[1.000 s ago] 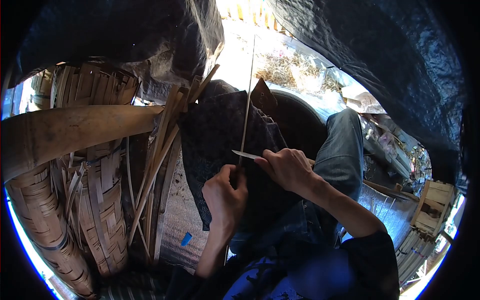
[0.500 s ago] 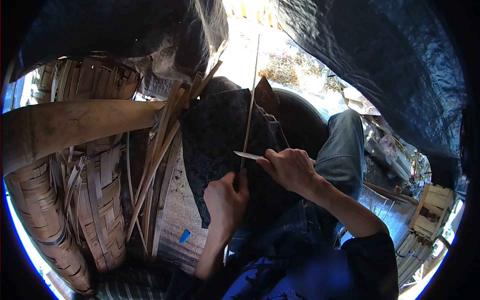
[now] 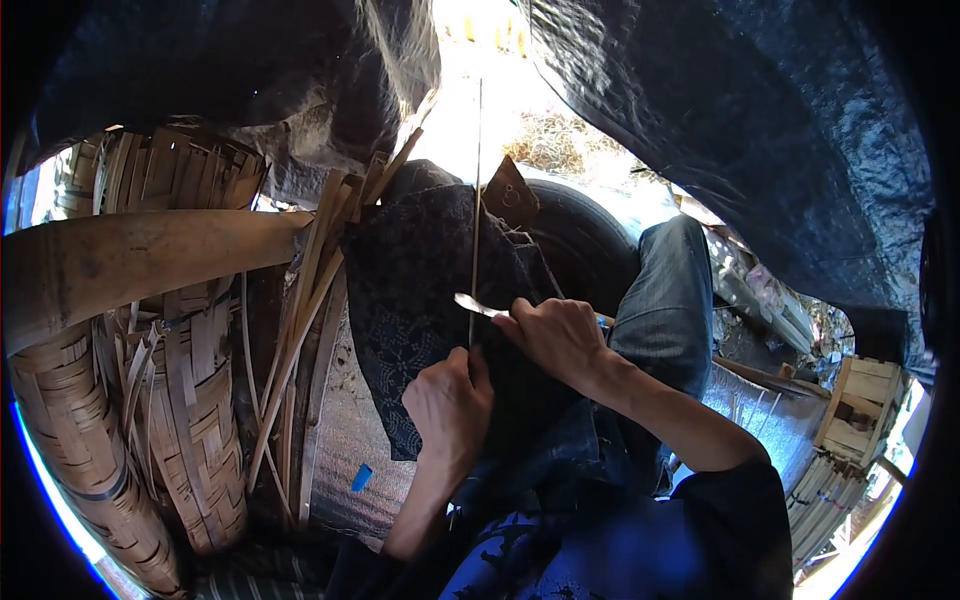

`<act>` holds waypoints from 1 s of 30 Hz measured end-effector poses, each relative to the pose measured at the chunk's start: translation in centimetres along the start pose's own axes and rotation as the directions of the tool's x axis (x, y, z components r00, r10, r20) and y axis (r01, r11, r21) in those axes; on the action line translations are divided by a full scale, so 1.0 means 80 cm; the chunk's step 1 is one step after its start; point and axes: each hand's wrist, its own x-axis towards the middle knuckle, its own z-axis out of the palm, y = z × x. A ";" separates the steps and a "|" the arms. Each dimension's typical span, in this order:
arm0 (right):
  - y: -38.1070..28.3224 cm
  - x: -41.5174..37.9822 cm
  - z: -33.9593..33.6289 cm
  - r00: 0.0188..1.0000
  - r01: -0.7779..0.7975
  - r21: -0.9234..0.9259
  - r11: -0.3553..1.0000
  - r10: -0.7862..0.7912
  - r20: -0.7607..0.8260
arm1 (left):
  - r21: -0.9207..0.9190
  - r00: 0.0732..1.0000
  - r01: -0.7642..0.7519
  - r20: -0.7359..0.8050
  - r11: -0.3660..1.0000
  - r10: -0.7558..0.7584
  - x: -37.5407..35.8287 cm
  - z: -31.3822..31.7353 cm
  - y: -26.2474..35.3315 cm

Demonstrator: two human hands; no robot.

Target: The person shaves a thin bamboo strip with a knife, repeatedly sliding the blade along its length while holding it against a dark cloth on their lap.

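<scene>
A long thin strip [image 3: 476, 220] runs upright over the dark patterned cloth [image 3: 400, 330] on my lap, its top end against the bright ground. My left hand [image 3: 450, 402] is closed on the strip's lower end, with thumb and forefinger pinched round it. My right hand [image 3: 560, 338] grips a small knife [image 3: 478, 305], its handle hidden in my fingers. The blade points left and crosses the strip just above my left hand.
Woven bamboo baskets [image 3: 200, 420] and a thick bamboo pole [image 3: 150, 262] stand at the left, beside loose split strips [image 3: 310, 310]. Dark plastic sheeting [image 3: 740, 130] hangs above. A wooden crate [image 3: 862, 405] is at the right, a blue scrap [image 3: 361, 477] on the floor.
The whole view has shifted a little, so most things sit further left. The strip stands more upright, and the knife blade has tilted and catches more light. Both hands keep their holds.
</scene>
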 end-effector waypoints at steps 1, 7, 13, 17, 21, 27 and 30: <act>0.005 0.008 0.000 0.998 -0.054 -0.025 0.998 0.054 -0.024 | -0.013 1.000 -0.013 -0.019 1.000 0.013 -0.002 0.000 0.001; 0.049 0.052 0.017 0.996 -0.033 -0.037 0.999 0.030 -0.083 | -0.131 0.998 0.056 0.038 0.990 -0.052 -0.023 -0.005 -0.006; 0.104 0.111 0.054 0.865 0.111 -0.171 0.979 -0.180 -0.468 | -0.200 0.988 0.126 0.109 0.972 -0.106 -0.030 -0.041 -0.011; 0.112 0.142 0.014 0.930 0.094 -0.157 0.983 -0.143 -0.339 | -0.300 0.969 0.239 0.140 0.923 -0.206 -0.018 -0.052 -0.013; 0.106 0.141 0.004 0.956 0.044 -0.142 0.989 -0.082 -0.281 | -0.348 0.970 0.234 0.142 0.908 -0.196 -0.012 -0.046 -0.014; 0.095 0.136 0.042 0.990 -0.033 -0.133 0.991 0.015 -0.139 | -0.300 0.981 0.184 0.119 0.936 -0.155 -0.021 -0.033 -0.013; 0.099 0.151 0.056 0.994 -0.066 -0.128 0.990 0.053 -0.099 | -0.297 0.970 0.231 0.150 0.926 -0.194 -0.027 -0.045 -0.003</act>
